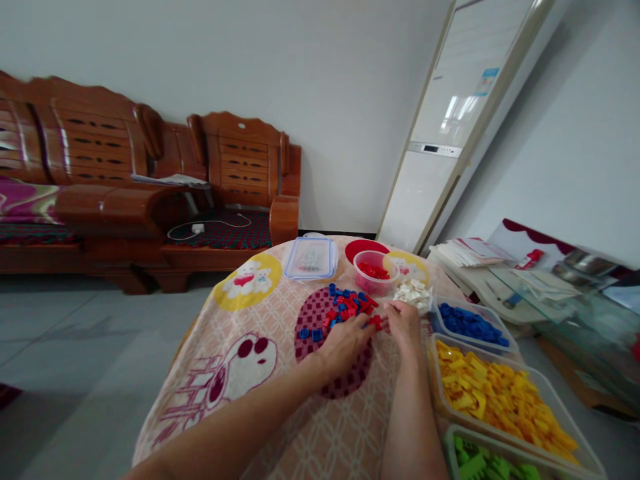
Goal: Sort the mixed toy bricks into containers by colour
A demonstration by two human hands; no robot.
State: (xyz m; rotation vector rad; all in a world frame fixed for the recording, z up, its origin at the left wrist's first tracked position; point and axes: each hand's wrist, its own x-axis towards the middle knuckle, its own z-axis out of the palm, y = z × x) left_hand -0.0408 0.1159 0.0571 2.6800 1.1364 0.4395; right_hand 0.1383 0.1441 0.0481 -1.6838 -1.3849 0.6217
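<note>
A mixed pile of red and blue toy building blocks [350, 303] lies on the patterned tablecloth. My left hand [347, 340] rests at the near edge of this pile, palm down, with its fingers stretched over the blocks. To the right of it, my right hand [404, 321] has its fingers curled together; whatever they may hold is hidden. Between the fingertips of both hands are red blocks [376, 322]. Two blue blocks [317, 335] sit apart at the pile's left. Behind the hands stands a clear round tub [376, 283] with red blocks inside.
White blocks [413, 293] are heaped beyond my right hand. Along the right side stand clear boxes of blue blocks [470, 325], yellow blocks [500, 393] and green blocks [487, 463]. A blue-rimmed lid [311, 258] lies at the back. A glass-topped table [565, 303] is farther right.
</note>
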